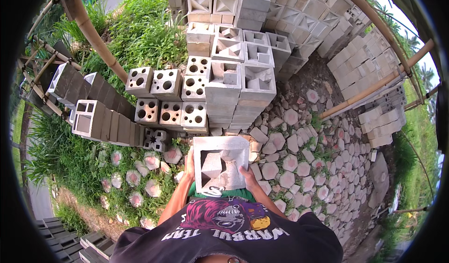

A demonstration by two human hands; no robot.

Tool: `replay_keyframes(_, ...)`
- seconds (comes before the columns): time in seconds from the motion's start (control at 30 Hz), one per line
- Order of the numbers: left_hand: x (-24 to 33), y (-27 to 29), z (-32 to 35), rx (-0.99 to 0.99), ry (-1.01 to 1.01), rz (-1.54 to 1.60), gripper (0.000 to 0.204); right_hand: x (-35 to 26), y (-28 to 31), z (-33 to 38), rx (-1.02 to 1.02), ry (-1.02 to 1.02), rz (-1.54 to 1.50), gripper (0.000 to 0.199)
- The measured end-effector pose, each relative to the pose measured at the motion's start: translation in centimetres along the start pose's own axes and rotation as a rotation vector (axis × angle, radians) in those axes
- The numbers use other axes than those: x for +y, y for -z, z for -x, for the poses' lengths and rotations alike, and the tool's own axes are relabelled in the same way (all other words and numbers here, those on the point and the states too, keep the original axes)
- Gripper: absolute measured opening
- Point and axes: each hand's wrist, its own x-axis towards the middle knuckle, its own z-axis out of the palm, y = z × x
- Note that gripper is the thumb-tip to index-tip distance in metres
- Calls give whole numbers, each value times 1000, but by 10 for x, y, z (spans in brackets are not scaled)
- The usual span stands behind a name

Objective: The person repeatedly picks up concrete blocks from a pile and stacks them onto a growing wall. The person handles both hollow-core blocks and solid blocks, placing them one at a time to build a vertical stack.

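A square, pale grey concrete vent block is held in front of my waist, its hollow, angled face turned up toward me. My left hand grips its left side and my right hand grips its right side, with the thumb on the rim. Most of the left fingers are hidden by the block. Just beyond it stands a tall stack of similar vent blocks. Left of that stack, several blocks with round holes sit piled in rows.
Hexagonal pavers with weeds between them cover the ground, with rubble near the stacks. More block stacks stand at the left and far right. Bamboo poles cross both sides. Grey blocks lie at the lower left.
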Motion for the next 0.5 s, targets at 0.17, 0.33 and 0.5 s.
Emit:
replay_keyframes(0.17, 66, -23, -52, 19, -6, 114, 63, -35, -25, -83, 12, -34, 313, 58)
replay_keyframes(0.33, 117, -28, -139, 43, -79, -89, 61, -96, -47, -171, 30, 46, 272, 57)
replay_keyframes(0.5, 186, -92, -246, -25, -132, -76, 63, -207, -64, -264, 103, 152, 328, 57)
